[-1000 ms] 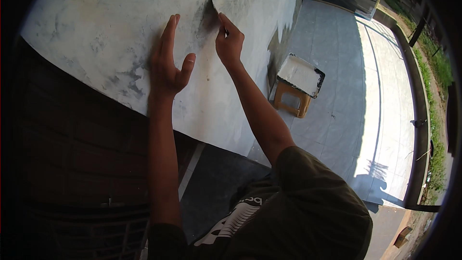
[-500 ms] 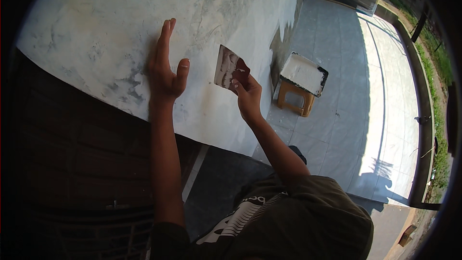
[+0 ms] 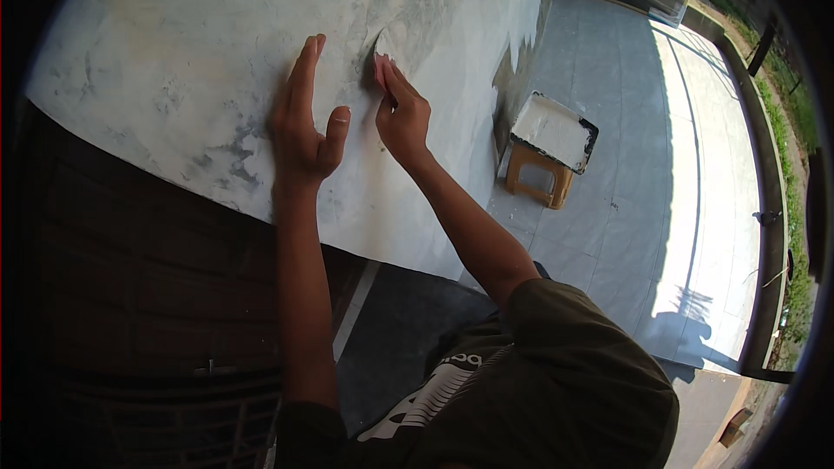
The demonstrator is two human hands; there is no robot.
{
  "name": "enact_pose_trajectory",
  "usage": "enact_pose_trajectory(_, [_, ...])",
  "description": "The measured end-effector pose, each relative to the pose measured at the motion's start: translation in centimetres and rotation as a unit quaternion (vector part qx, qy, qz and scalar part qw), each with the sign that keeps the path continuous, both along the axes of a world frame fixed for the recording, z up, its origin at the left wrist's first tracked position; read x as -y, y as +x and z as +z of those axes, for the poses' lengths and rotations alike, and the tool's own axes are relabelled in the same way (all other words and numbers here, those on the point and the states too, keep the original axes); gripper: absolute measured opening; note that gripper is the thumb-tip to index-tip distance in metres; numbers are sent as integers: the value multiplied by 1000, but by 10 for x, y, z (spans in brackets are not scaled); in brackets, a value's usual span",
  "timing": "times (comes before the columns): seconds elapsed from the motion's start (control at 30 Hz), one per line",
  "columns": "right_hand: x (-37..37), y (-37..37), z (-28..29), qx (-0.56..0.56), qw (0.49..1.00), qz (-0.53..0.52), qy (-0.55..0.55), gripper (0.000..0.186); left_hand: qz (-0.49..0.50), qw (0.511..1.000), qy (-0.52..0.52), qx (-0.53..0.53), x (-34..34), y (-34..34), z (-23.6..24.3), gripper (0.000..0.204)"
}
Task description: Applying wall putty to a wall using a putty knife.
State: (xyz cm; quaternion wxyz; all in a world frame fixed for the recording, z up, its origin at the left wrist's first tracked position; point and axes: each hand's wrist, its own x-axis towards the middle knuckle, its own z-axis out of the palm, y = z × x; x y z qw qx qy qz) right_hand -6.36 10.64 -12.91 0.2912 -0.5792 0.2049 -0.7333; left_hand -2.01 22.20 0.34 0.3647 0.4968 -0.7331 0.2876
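My left hand (image 3: 304, 126) rests against the patchy white wall (image 3: 200, 61), fingers stretched upward, thumb apart, holding nothing. To its right, my right hand (image 3: 404, 117) is closed round a thin, flat putty scraper (image 3: 382, 56). The scraper is reddish near my fingers and smeared with white on its far part. Seen nearly edge-on, it is held up at the wall and appears to touch it. The wall around both hands carries white filler with grey patches showing through.
On the right, a white-smeared tray (image 3: 556, 132) with a dark rim sits on a yellow-brown plastic stool (image 3: 534, 178). Grey tiles (image 3: 625, 174) cover the floor. A low ledge (image 3: 769, 234) runs along the far right. Dark panelling (image 3: 156, 260) lies below the wall's edge.
My right hand has moved up and left with the scraper, which has turned from face-on to nearly edge-on at the wall. My left hand stays at the same spot.
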Motion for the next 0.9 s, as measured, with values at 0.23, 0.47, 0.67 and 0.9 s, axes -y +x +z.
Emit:
enact_pose_trajectory(0.23, [-104,-47,-52,-68,976,207,-2,48,4,1000,0,4,-8,8,-1,72])
enact_pose_trajectory(0.47, [-25,-55,-45,112,941,222,230,27,16,1000,6,15,-9,5,0,72])
enact_pose_trajectory(0.67, [-29,14,-9,-20,999,29,9,61,7,1000,0,13,-1,3,-2,71])
enact_pose_trajectory(0.9, [-110,-63,-74,-57,962,258,73,50,6,1000,0,18,-2,7,-2,70])
